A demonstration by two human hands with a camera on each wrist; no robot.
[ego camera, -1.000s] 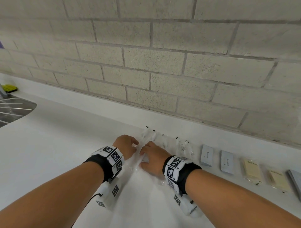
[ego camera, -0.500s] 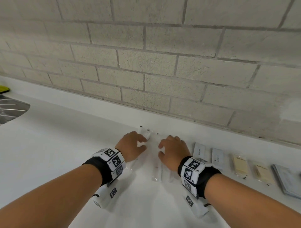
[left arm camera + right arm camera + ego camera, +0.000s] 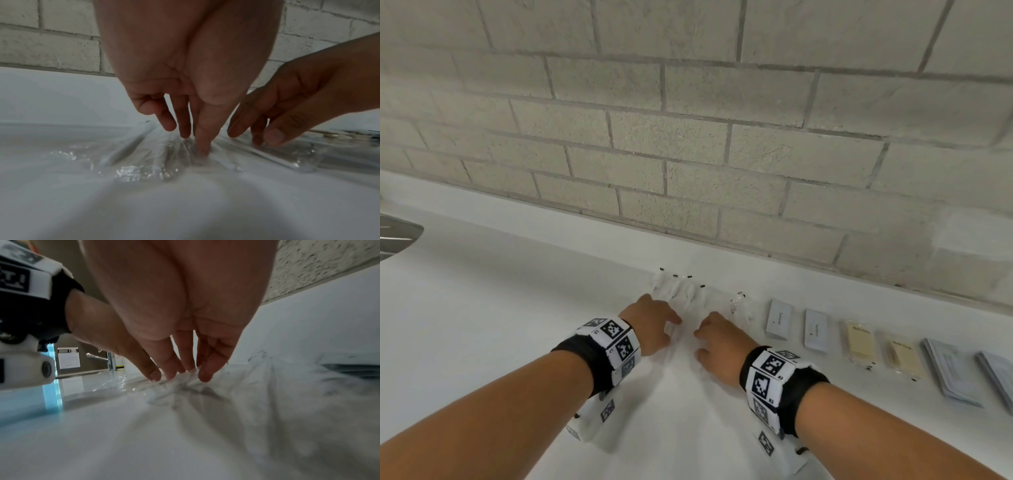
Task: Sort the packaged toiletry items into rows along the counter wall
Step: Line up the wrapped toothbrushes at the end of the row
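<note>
Several clear plastic packages point(image 3: 681, 296) with white contents lie side by side near the wall. My left hand point(image 3: 657, 325) presses straight fingers point(image 3: 202, 142) down on the clear wrap point(image 3: 144, 162). Just to its right, my right hand point(image 3: 717, 341) rests its fingertips point(image 3: 205, 376) on the same crinkled plastic point(image 3: 164, 392). Neither hand curls round a package. The parts of the packages under the palms are hidden.
Right of the hands a row runs along the wall: two pale grey sachets point(image 3: 779, 320), two beige packets point(image 3: 861, 346) and flat grey packs point(image 3: 952, 373). A steel sink point(image 3: 397, 236) sits far left. The brick wall point(image 3: 688, 154) rises behind the white counter point(image 3: 500, 325).
Both hands have drawn back a little from the wall and come closer together over the clear packages. The view has shifted right, showing more of the sorted row.
</note>
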